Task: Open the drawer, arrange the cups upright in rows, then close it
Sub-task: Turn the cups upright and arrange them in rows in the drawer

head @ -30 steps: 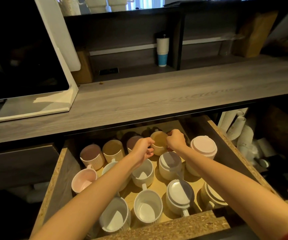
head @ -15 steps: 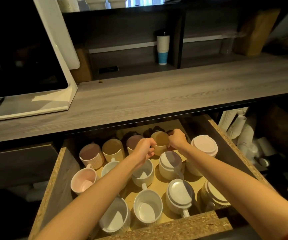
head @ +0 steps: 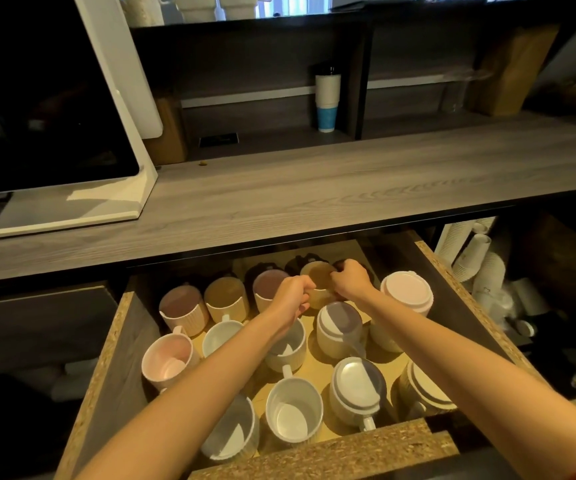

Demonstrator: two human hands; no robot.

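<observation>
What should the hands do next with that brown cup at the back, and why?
Probably set the tan cup down upright in the back row, beside the purple-tinted cup. The left hand and right hand are both at it, the drawer is open, and several cups nearer the front sit upside down, not yet turned.

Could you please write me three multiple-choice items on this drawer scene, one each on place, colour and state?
1. Where do both hands meet?
A. at a tan cup in the far row
B. at the drawer's front edge
C. on the counter

2. What colour is the band on the tumbler on the shelf?
A. red
B. blue
C. green

3. The drawer is:
A. shut
B. open
C. removed

Key: A, the left hand and right hand flank the tan cup; B, the tumbler shows blue low down; B, the drawer exposes the cups.
</observation>
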